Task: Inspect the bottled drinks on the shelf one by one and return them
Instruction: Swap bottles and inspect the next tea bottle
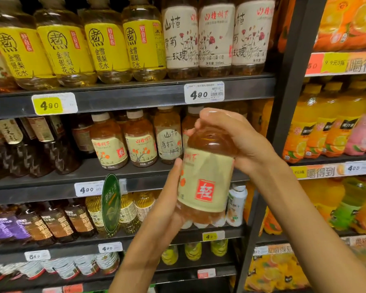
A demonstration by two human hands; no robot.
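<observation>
Amber drink bottle (206, 176) with a pale cream label and a red square seal, held upright in mid-air in front of the shelving, level with the second and third shelves. Right hand (237, 140) wrapped over the top, its grip closed around the cap and neck, cap hidden beneath the fingers. Left hand (167, 199) cupped against the lower left side and base, its grip closed on the bottle, thumb lying along the label's left edge. Just behind and to the left, on the second shelf (51, 182), matching cream-labelled bottles (125, 142) in a row, then dark brown bottles (30, 149) further left. Above, on the top shelf (135, 94), yellow-labelled bottles (82, 45) at left and white rose-printed bottles (216, 37) at right. White and yellow price tags (203, 93) reading 4.90 clipped along the shelf edges. Oval green promotional tag (111, 206) hanging from the second shelf edge, left of the held bottle. Below, dark and purple-labelled bottles (30, 225) on the third shelf. To the right, past a dark upright post (287, 81), orange juice bottles (317, 123) on a neighbouring rack.
</observation>
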